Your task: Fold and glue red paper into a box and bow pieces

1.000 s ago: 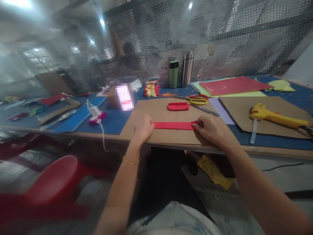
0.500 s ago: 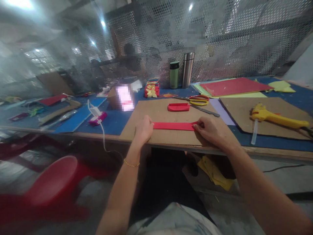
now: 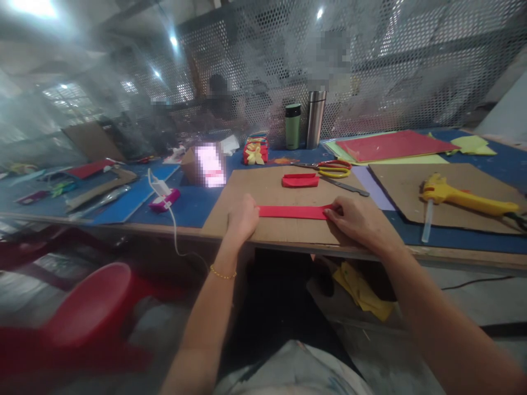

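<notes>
A flat red strip [image 3: 293, 212], paper or thin foam by its look, lies lengthwise between my hands over a brown cardboard sheet [image 3: 247, 184]. My left hand [image 3: 244, 216] pinches its left end, fingers closed. At the other end my right hand [image 3: 349, 215] grips the strip between thumb and curled fingers. Just beyond the strip sits a small folded red piece [image 3: 300, 180]. To its right are scissors [image 3: 334, 168] with red and yellow handles and a dark, narrow blade-like tool [image 3: 346, 187].
A yellow glue gun [image 3: 465, 196] rests on another cardboard piece [image 3: 395, 186] at right. Behind stand a green tumbler [image 3: 293, 127] and a steel flask [image 3: 316, 120]. Coloured sheets [image 3: 395, 145] lie back right. A purple-and-white adapter [image 3: 164, 198] with a cable sits left. A red stool [image 3: 94, 302] stands below.
My left hand has shifted very slightly at the strip's left end. Both hands keep their hold, and the other things stay in place.
</notes>
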`<state>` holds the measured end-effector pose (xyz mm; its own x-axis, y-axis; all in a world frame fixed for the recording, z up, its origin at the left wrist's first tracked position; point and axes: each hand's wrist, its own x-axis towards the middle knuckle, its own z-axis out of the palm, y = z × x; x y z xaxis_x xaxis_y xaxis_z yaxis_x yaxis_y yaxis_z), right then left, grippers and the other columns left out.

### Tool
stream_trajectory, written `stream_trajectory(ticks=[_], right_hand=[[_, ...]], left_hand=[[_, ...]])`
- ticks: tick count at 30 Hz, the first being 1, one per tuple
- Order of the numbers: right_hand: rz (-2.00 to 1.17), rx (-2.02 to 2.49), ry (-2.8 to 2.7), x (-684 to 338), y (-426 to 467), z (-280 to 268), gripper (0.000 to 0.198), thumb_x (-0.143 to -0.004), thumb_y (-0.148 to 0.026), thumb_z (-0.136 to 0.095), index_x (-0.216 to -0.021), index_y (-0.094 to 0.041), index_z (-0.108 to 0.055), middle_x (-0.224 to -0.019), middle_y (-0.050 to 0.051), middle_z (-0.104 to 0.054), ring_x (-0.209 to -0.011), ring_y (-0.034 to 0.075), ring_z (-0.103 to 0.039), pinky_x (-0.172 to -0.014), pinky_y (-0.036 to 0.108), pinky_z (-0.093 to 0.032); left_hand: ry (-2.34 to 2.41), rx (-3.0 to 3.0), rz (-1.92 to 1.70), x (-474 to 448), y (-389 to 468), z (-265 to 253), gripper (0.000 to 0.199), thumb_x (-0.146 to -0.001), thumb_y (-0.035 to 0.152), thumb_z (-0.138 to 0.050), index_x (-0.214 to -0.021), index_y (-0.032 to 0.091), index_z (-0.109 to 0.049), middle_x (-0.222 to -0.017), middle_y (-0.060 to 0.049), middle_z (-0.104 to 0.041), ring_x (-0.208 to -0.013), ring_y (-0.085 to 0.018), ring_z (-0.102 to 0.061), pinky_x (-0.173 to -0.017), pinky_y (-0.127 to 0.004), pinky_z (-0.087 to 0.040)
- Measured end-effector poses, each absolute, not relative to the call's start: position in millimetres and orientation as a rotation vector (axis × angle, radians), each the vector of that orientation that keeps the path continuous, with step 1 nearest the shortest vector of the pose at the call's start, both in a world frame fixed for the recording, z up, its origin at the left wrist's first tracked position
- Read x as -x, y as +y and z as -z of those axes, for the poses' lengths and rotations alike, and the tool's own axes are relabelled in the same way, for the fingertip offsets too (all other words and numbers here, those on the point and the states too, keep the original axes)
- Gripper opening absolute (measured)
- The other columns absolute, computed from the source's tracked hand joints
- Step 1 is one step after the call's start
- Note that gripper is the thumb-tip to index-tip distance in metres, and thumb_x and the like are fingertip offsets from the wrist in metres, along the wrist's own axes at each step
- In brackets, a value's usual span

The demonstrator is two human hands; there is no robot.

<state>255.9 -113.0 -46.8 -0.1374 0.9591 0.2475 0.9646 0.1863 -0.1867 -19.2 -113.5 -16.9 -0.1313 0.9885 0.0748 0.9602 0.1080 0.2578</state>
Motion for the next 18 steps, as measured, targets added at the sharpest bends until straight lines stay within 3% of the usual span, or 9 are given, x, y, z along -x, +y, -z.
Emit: stream_trajectory(ticks=[9, 18], right_hand=[[-0.004, 1.9, -2.157, -251, -117, 38, 0.024, -0.104, -0.031, -0.056, -0.092, -0.019, -0.073, -0.093, 0.013, -0.079, -0.084, 0.027, -0.069, -0.065, 0.034, -0.033], [-0.058, 1.928, -2.165, -245, -123, 23, 0.025, -0.106, -0.031, -0.056, -0.099, -0.017, -0.076, -0.103, 0.015, -0.081, -0.096, 0.027, -0.072, -0.068, 0.034, -0.036]], left_hand=[[2.296, -2.014, -0.223, 12, -115, 10, 0.028, -0.108, 0.019, -0.047, -0.128, 0.008, -0.063, -0.12, -0.024, -0.077, -0.117, -0.031, -0.073, -0.094, -0.04, -0.054], [2.299, -2.175, -0.181, 16, -110, 18, 0.03, -0.107, 0.02, -0.045, -0.125, 0.018, -0.069, -0.111, -0.018, -0.079, -0.103, -0.033, -0.074, -0.086, -0.042, -0.053]])
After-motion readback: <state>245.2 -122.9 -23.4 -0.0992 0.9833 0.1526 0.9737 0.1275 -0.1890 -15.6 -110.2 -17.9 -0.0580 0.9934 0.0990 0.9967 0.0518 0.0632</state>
